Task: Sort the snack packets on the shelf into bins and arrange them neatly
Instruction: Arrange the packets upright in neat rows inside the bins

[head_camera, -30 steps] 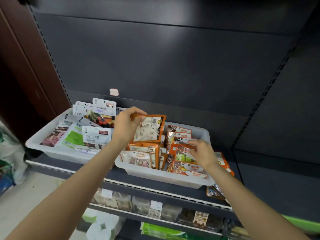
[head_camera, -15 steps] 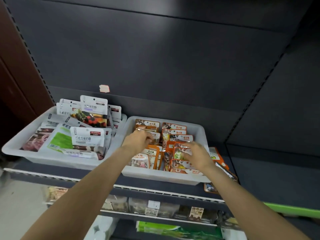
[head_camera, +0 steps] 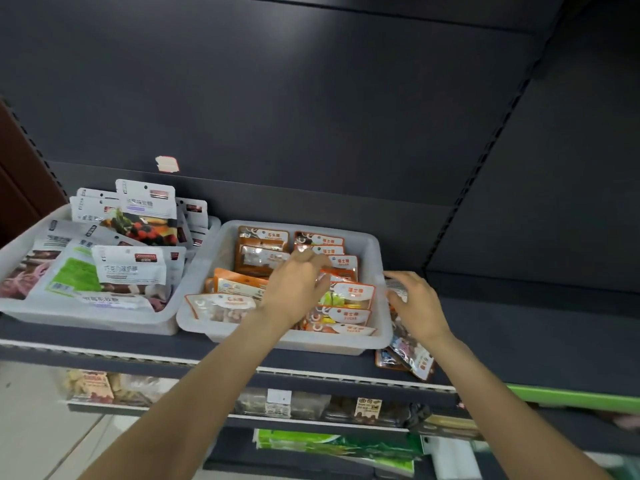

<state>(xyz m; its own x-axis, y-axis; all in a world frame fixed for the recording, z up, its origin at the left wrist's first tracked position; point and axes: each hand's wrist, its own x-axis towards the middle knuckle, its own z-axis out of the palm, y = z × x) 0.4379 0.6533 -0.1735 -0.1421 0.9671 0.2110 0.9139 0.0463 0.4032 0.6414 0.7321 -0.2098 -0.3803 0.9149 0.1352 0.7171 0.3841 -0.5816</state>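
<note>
Dark grey shelving back panel (head_camera: 311, 98) — pale floor (head_camera: 31, 438) lower left, brown wall (head_camera: 17, 174) beside.

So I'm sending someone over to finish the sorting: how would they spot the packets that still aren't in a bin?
Find the dark shelf holding two white bins, and go to the right bin, full of orange packets. The loose packets lie on the bare shelf against that bin's outer right wall, under the right hand. Unlike every other packet there, they sit outside a bin.
</note>
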